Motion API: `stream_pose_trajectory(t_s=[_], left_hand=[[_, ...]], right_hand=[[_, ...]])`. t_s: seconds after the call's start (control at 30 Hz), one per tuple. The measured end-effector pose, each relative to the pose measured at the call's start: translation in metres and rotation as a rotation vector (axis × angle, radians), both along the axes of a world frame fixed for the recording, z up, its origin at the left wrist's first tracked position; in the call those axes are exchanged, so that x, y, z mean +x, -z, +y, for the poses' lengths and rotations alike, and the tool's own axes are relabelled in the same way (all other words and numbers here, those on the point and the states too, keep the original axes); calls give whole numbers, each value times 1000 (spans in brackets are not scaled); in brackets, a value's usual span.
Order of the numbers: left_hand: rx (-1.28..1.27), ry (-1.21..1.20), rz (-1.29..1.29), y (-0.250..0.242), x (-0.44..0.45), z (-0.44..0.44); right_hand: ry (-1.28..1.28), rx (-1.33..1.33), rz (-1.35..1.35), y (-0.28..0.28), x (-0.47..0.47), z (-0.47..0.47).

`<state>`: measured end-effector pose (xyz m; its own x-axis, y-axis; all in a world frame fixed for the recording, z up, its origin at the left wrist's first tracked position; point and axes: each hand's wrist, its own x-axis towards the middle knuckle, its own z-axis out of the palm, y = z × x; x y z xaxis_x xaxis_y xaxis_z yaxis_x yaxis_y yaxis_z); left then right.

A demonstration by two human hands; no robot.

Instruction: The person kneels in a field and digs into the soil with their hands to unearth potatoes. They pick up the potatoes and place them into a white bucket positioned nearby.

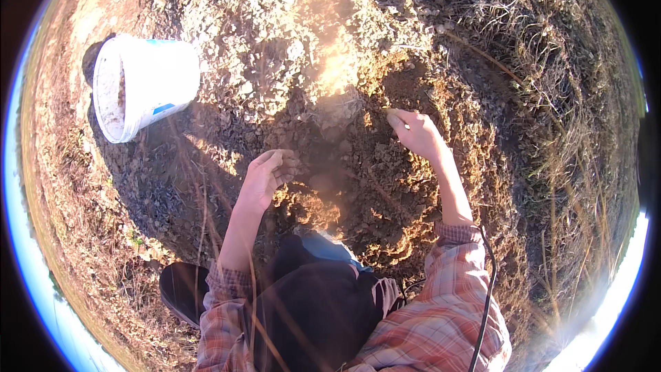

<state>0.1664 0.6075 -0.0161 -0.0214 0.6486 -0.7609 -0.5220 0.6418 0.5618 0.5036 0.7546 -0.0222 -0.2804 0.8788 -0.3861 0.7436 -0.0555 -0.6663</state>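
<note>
My left hand (269,173) hovers over dug, crumbly soil (330,157), its fingers curled and the fingertips partly lost in shadow. Whether anything lies in those fingers cannot be made out. Further right, my right hand (417,134) reaches to the clods at the edge of a dark hollow (408,85). Its thumb and forefinger come close together, and their tips blend into the brown earth, so a small held piece cannot be told. A white plastic bucket (162,72) with blue markings stands up and left of my left hand, with dirt on its inner wall.
Dry grass and stalks (547,62) cover the ground at the right. A blue sheet-like thing (330,250) lies by my bent knee (315,310). A black cable (485,294) runs along my right sleeve. My dark shoe (183,289) rests at lower left.
</note>
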Motion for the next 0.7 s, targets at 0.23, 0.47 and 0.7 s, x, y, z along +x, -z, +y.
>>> stream_pose_trajectory(t_s=[0.23, 0.47, 0.7], left_hand=[[8, -33, 82, -1, -6, -6], [2, 53, 69, 2, 10, -2], [13, 35, 189, -31, -36, 11]], right_hand=[[439, -204, 394, 99, -28, 99], [50, -173, 104, 82, -16, 76], [-37, 131, 116, 20, 29, 42]])
